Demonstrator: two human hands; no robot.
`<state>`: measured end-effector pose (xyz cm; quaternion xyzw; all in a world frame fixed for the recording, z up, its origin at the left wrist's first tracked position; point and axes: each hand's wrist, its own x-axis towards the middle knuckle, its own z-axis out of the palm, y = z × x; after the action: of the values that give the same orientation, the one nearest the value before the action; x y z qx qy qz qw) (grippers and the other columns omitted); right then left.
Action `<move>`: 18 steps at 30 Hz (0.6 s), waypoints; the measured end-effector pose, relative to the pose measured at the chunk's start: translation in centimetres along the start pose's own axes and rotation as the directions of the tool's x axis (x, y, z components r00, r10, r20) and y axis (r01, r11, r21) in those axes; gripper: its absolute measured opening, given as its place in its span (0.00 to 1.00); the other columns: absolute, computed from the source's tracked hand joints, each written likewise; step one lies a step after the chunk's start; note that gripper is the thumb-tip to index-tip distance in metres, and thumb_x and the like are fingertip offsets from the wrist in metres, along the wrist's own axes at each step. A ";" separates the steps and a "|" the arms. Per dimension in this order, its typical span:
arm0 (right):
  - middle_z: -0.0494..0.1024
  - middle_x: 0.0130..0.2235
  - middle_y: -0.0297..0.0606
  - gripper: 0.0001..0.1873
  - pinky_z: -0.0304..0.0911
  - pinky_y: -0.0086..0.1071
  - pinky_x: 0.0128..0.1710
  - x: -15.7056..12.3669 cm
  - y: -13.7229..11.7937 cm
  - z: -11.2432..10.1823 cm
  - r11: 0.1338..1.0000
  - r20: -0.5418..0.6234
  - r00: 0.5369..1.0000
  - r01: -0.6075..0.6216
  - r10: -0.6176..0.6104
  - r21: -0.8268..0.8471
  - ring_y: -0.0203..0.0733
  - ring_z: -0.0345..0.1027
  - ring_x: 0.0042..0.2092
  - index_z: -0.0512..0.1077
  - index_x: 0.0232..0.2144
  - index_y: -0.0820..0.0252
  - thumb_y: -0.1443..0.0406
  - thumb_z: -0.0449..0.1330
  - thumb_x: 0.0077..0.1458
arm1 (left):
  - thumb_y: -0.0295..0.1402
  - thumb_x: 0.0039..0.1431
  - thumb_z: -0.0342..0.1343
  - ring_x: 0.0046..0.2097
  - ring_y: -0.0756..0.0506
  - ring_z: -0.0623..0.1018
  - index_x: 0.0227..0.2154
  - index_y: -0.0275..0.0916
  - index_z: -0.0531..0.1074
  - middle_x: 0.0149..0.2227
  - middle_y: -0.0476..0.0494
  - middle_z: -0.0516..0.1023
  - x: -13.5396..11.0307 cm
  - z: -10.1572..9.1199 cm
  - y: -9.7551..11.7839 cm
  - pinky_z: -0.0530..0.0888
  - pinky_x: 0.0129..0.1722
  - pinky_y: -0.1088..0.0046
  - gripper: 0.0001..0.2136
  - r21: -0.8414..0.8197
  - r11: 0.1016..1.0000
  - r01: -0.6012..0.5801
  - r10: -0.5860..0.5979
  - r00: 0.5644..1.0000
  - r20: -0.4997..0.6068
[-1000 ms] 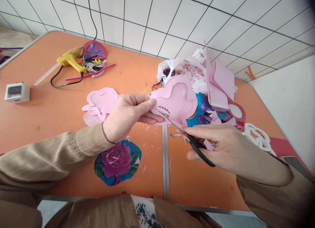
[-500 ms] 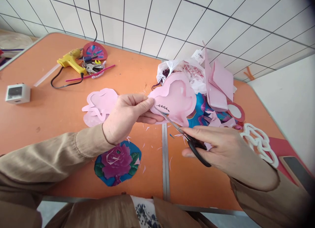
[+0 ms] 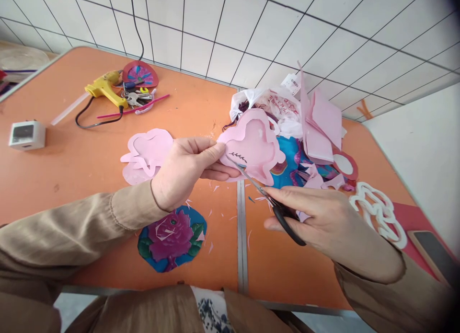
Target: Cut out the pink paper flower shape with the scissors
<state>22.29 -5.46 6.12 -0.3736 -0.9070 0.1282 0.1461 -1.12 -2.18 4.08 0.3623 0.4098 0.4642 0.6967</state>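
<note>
My left hand [image 3: 196, 163] pinches the left edge of a pink paper cutout [image 3: 251, 141] with wavy edges, held above the table. In my right hand [image 3: 316, 218] is a pair of scissors [image 3: 283, 223] with black handles. Their blades reach into the paper near its lower left, just below a dark printed leaf sprig. Another pink paper cutout [image 3: 153, 148] lies on the table left of my left hand. Below my left wrist rests a cut piece with a printed purple flower [image 3: 170, 237] on blue, and small pink scraps are scattered beside it.
A yellow glue gun [image 3: 106, 89] lies at the back left near a white cube-shaped device [image 3: 27, 135]. Toward the back right are a white plastic bag [image 3: 283, 108] and folded pink sheets [image 3: 323, 127]. White looped cutouts [image 3: 379, 213] and a phone [image 3: 433, 251] lie at the right.
The right side of the pink cutout has tilted and shifted slightly left, uncovering more of the blue printed material behind it. Both hands stay in nearly the same place.
</note>
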 end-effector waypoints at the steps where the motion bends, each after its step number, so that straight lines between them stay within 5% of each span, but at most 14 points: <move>1: 0.63 0.22 0.30 0.19 0.59 0.28 0.22 0.0 0.0 0.0 1.000 0.008 1.000 -0.004 0.004 0.008 0.34 0.53 0.22 0.77 0.36 0.64 0.55 0.55 0.66 | 0.33 0.58 0.62 0.31 0.43 0.85 0.25 0.31 0.77 0.29 0.38 0.84 0.0 0.0 0.0 0.81 0.33 0.74 0.10 -0.001 1.000 0.002 -0.002 1.000 -0.001; 12: 0.64 0.23 0.29 0.13 0.57 0.29 0.22 0.1 -0.1 0.0 0.999 0.003 1.000 -0.023 0.023 0.047 0.34 0.52 0.22 0.77 0.36 0.62 0.59 0.58 0.65 | 0.30 0.59 0.60 0.30 0.44 0.84 0.23 0.31 0.76 0.27 0.37 0.84 0.2 0.0 -0.1 0.81 0.31 0.75 0.10 -0.026 1.000 0.005 -0.005 1.000 -0.007; 18: 0.66 0.21 0.30 0.12 0.55 0.28 0.20 0.2 -0.1 -0.5 0.975 0.103 0.982 -0.171 0.157 0.141 0.34 0.53 0.23 0.76 0.26 0.57 0.58 0.64 0.58 | 0.29 0.60 0.59 0.29 0.44 0.84 0.23 0.31 0.76 0.26 0.38 0.83 0.1 0.0 0.1 0.81 0.30 0.76 0.11 -0.014 1.000 0.007 -0.007 1.000 -0.007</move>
<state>22.27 -5.35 6.68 -0.4290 -0.8666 0.2241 0.1212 -1.09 -2.02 4.11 0.3544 0.4101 0.4658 0.6994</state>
